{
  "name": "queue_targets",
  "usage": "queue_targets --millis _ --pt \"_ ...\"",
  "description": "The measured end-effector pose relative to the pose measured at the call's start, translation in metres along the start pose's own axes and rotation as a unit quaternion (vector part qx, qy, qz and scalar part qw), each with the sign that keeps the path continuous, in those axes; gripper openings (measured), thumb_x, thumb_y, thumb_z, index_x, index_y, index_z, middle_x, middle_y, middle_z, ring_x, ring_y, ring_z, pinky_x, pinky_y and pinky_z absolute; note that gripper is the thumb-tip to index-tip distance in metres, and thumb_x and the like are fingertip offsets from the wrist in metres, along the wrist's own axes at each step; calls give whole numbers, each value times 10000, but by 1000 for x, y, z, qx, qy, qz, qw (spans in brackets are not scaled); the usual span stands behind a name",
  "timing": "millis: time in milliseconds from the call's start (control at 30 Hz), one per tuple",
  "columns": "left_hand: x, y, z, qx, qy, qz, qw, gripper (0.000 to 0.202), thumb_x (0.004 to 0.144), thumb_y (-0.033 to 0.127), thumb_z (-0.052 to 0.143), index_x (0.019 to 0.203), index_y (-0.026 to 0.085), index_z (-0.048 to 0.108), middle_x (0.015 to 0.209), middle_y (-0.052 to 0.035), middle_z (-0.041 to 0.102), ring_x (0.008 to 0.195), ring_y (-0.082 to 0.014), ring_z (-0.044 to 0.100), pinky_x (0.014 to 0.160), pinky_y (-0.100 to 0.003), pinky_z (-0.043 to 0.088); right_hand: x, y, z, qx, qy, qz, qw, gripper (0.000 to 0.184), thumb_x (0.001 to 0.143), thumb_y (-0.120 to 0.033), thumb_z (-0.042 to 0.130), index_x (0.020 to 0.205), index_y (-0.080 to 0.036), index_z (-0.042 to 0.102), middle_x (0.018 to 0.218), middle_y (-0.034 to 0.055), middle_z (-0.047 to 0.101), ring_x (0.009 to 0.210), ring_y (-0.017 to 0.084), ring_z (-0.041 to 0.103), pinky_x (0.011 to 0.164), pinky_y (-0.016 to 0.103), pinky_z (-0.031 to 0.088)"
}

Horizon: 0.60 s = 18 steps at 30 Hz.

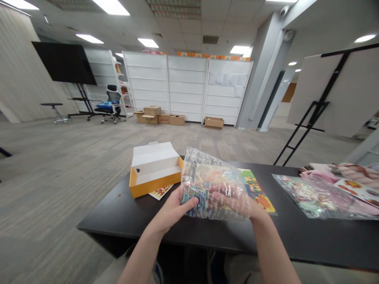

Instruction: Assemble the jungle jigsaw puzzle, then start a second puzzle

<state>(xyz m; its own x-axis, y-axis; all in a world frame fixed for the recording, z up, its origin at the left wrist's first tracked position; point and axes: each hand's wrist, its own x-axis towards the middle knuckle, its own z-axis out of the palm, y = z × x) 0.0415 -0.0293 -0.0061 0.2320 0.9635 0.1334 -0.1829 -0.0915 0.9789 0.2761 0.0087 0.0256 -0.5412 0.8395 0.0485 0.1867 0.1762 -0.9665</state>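
Observation:
A clear bubble-wrap bag (204,169) is held up over the front of the black table. My left hand (180,205) grips its left side, thumb on top, pressing on small blue printed pieces (199,199) that show through the plastic. My right hand (229,199) is inside the bag, the wrist coming out at its right end. Its fingers look curled near the blue pieces, blurred by the plastic, so I cannot make out what they hold. Behind the bag, to the right, lies a colourful printed sheet (257,189).
An open yellow box (156,183) with a white inside stands at the table's left, over a printed card (161,192). On the right lie a clear bag of small colourful pieces (314,193), pink striped cloth (352,171) and a white printed card (357,189). The black table (130,215) ends at left.

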Motion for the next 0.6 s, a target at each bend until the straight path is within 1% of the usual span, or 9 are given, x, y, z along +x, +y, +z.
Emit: queue_targets --millis 100,133,200,300,367,433,500,533,600 --pt "1 -2 -2 49 16 12 999 492 854 386 739 1294 202 614 1321 -95 662 1215 -293 614 1055 -410 476 -1 -1 1 7 -6 10 1000 388 894 -592 579 1049 -268 726 958 59 752 856 254 726 794 440 616" --pt "1 -2 -2 61 16 15 998 492 856 388 735 1294 201 614 1321 -95 661 1207 -293 617 1055 -414 474 0 -3 3 -2 -8 10 1000 398 905 -585 563 1078 -263 719 960 63 749 863 260 722 794 445 613" --pt "1 -2 -2 73 10 17 997 494 860 391 728 1299 196 610 1318 -99 661 1194 -293 624 1047 -417 481 3 -5 10 -57 -5 0 998 384 897 -546 587 1110 -252 713 950 71 747 860 273 711 795 450 602" --pt "2 -2 -1 85 14 22 996 482 858 384 728 1285 192 613 1304 -95 668 1197 -285 621 1053 -403 475 10 -3 20 -169 37 -33 984 365 826 -472 693 1109 -244 724 1044 92 744 928 304 689 864 462 572" --pt "3 -1 0 89 29 25 995 469 845 380 740 1259 193 623 1276 -86 682 1189 -277 624 1052 -390 473 15 1 22 -192 74 -53 977 364 796 -442 727 1097 -238 725 1109 96 734 994 313 674 919 462 551" --pt "3 0 0 83 47 26 995 459 825 381 757 1224 190 636 1243 -84 697 1162 -273 638 1033 -382 485 17 5 19 -159 89 -73 980 363 804 -447 718 1092 -226 709 1113 88 729 1002 296 673 918 450 552" --pt "3 0 -1 69 77 26 994 448 809 384 774 1189 180 652 1180 -87 720 1119 -267 658 1001 -368 502 15 6 11 -101 89 -87 987 375 816 -466 708 1092 -214 689 1088 76 727 978 268 678 881 419 564" --pt "3 1 -1 59 99 25 993 443 799 385 786 1168 174 662 1135 -86 733 1090 -260 669 982 -353 511 14 6 5 -69 88 -85 990 392 815 -480 709 1093 -205 680 1057 72 728 946 253 683 845 398 570" --pt "3 2 -4 22 154 24 988 437 762 378 824 1116 164 683 1053 -79 751 1021 -234 692 933 -312 528 9 4 -9 -13 103 -57 993 446 796 -513 725 1092 -185 660 963 65 726 854 222 685 756 351 572"
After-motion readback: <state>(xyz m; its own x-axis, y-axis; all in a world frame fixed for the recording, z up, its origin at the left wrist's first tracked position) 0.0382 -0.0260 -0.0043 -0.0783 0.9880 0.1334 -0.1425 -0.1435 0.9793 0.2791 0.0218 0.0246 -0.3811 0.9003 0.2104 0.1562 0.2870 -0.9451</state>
